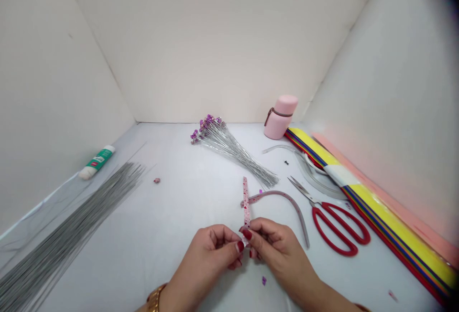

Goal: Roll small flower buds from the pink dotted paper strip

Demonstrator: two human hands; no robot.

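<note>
A narrow pink patterned paper strip (245,202) rises from between my fingertips and points away from me. My left hand (217,250) pinches its lower end, thumb against fingers. On the other side, my right hand (274,247) has thumb and fingers closed on the same strip. The fold or end between the fingertips is mostly hidden. Just beyond my right hand, a second curved strip (292,199), greyish with pink marks, lies on the table and meets the first strip. Tiny purple bits (264,280) lie near my hands.
Red-handled scissors (337,226) lie at right, beside coloured sheets (376,207) and a tape roll (315,163). At the back are wire stems with purple tips (236,152) and a pink bottle (279,118). Grey wires (79,216), a glue stick (96,161) and a small pink piece (157,180) lie left.
</note>
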